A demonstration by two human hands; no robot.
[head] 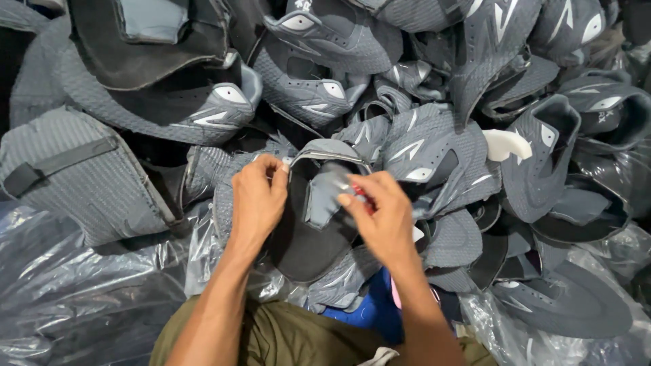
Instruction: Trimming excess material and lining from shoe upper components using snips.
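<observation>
Between both hands, over the lap: one grey shoe upper [319, 203], dark lining facing up, collar edge toward the pile.

Left hand [258, 200]: closed on the upper's left edge near the collar, thumb on top. Right hand [380, 217]: fingers pinched together on a small red tool [361, 196], tip against the grey tongue flap [324, 196]. Kind of tool: cannot tell, mostly hidden by the fingers.

Judged step: trimming or cleaning at the tongue, inside the opening.

For good work:
- Hold the left edge firm and pulled slightly outward, to keep the opening spread and the flap flat.
- Keep the tool tip low and close to the seam; short strokes only.
- Keep the left thumb clear of the tool's path.
- Turn the upper with the left hand instead of twisting the right wrist.

Surroundings: pile of grey uppers [420, 142] just beyond, touching the held one; one white piece [505, 144] sticking out at right; clear plastic sheeting [81, 291] at left and below; blue object [363, 312] near the right forearm.
</observation>
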